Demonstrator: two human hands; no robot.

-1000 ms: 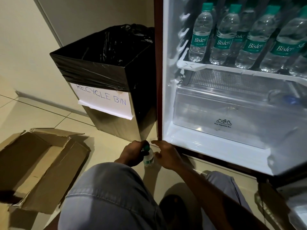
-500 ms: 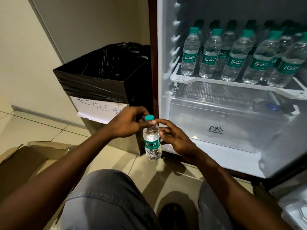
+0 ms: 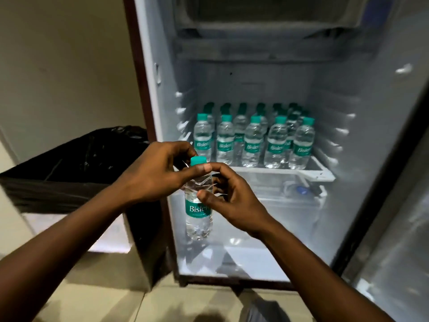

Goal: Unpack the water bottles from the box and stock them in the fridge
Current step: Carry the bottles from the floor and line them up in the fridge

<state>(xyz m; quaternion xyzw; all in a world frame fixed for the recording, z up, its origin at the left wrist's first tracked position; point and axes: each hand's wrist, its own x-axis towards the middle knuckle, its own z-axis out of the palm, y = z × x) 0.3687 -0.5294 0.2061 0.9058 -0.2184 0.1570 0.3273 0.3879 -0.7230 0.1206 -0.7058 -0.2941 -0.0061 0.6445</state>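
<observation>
Beside fridge, black-lined bin; hands hold bottle.

dim room | light from fridge interior | edges blurred, wide-angle bowed

One head-worn camera, wide-angle, looks forward and slightly down into an open fridge close ahead at twelve o'clock. Both forearms reach in from the bottom edge. A black-lined bin sits near at ten o'clock.

Clear bottle, teal cap, teal label; black bin liner; white fridge interior.
</observation>
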